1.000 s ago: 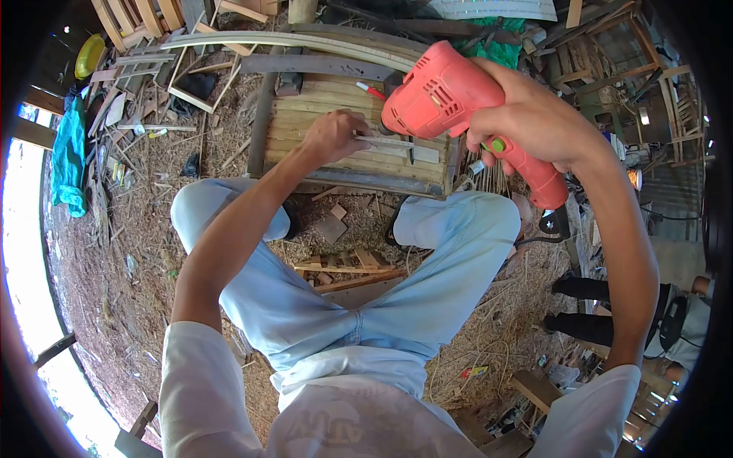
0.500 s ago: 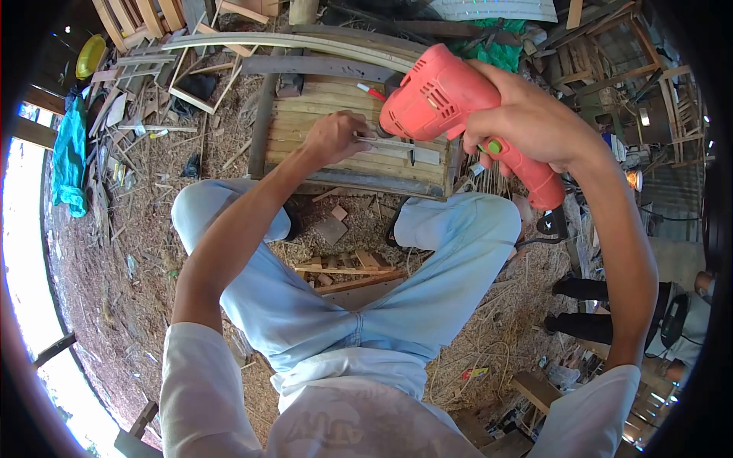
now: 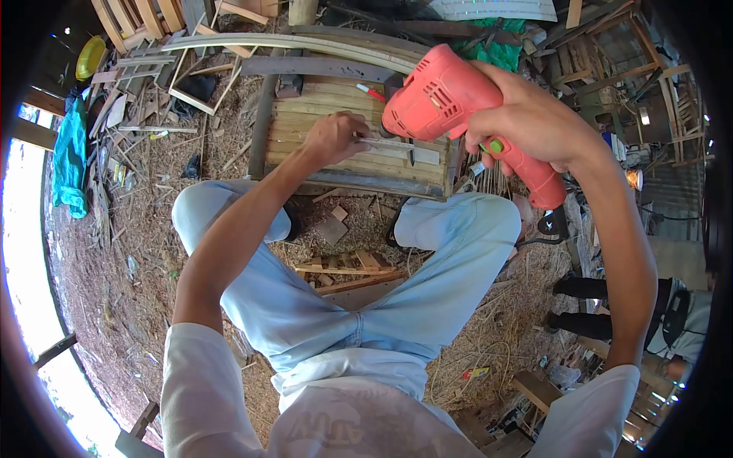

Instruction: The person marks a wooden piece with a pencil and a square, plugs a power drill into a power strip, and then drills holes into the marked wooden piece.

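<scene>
A red power drill (image 3: 443, 95) with a green button is gripped in my right hand (image 3: 519, 122), its nose pointing left and down over the low slatted wooden table (image 3: 305, 114). My left hand (image 3: 336, 137) has its fingers closed on the left end of a thin pale strip (image 3: 385, 143), close to the drill's nose. Beneath the strip, a flat pale piece (image 3: 424, 156) lies on the slats, with a small dark upright item beside it. A red and white marker (image 3: 371, 92) rests behind the drill's nose. The drill's tip is hard to make out.
Long curved wooden strips (image 3: 305, 42) lie across the table's far side. Wood scraps (image 3: 351, 270) and shavings cover the ground between my legs. A wooden frame (image 3: 191, 95) is at the left. Another person's dark-clothed legs (image 3: 584, 305) show at the right. A teal cloth (image 3: 70, 156) hangs far left.
The drill has shifted very slightly to the right, along with my right hand. The other person at the right has moved a little. My left hand stays nearly still.
</scene>
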